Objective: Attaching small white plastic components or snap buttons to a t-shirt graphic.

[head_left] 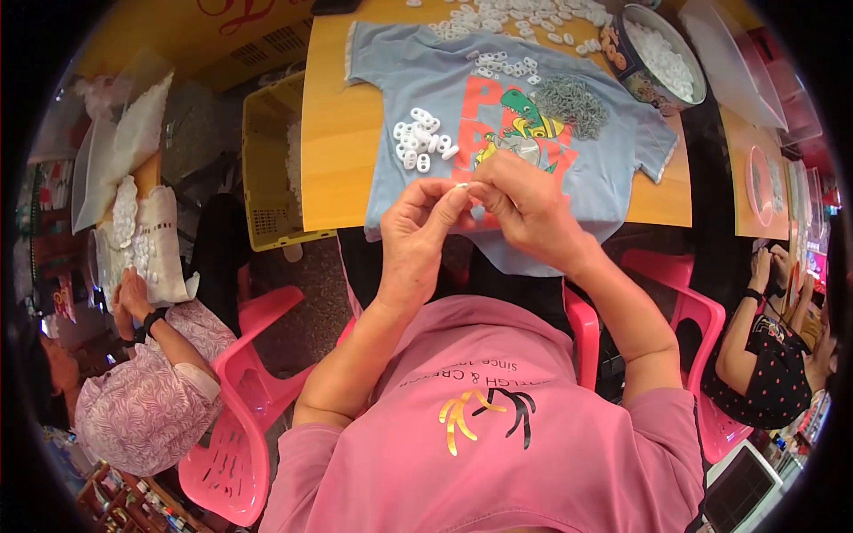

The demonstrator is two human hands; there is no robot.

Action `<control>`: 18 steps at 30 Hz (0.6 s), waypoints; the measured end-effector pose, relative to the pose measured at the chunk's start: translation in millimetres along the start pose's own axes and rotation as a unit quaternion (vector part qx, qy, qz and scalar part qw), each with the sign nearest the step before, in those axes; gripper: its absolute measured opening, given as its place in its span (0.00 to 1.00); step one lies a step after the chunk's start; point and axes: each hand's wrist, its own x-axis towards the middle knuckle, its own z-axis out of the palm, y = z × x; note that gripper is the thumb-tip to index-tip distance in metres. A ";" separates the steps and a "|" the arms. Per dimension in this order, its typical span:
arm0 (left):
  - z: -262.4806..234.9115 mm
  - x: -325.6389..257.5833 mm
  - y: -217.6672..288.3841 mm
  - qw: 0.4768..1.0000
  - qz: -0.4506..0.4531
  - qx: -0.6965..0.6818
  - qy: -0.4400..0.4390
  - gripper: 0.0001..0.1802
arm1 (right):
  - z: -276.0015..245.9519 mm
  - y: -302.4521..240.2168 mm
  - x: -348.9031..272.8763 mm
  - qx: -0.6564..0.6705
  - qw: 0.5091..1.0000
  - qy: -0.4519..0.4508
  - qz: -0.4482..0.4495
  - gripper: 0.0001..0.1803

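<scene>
My left hand (416, 222) and my right hand (526, 204) meet just above the near edge of the table. Their fingertips pinch a small white plastic piece (462, 185), mostly hidden by the fingers. Just beyond the left hand, a small heap of white oval plastic pieces with two holes (416, 142) lies on a blue-grey T-shirt (400, 84) with a dinosaur print. Past my right hand, a pile of small grey metal parts (576, 107) rests on the same shirt; their exact kind is too small to tell. More white pieces (505, 66) sit farther back on the cloth.
Many loose white pieces (524, 16) cover the far end of the wooden table (333, 133). A round tin (631, 78) of them stands at the far right. Left of the table is a yellow crate (267, 226). People sit on pink chairs (235, 417) at both sides.
</scene>
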 end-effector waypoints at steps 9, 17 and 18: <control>-23.9 1.7 5.3 0.998 0.024 -0.009 0.051 0.07 | 12.8 35.0 35.1 -0.218 0.971 0.003 -0.099 0.05; -16.9 8.0 12.6 0.997 0.068 -0.003 0.040 0.08 | 1.4 16.7 28.7 0.124 0.976 0.034 0.175 0.08; -13.5 9.7 13.2 0.997 0.066 -0.005 0.038 0.08 | -2.9 11.7 29.3 0.278 0.925 0.051 0.254 0.08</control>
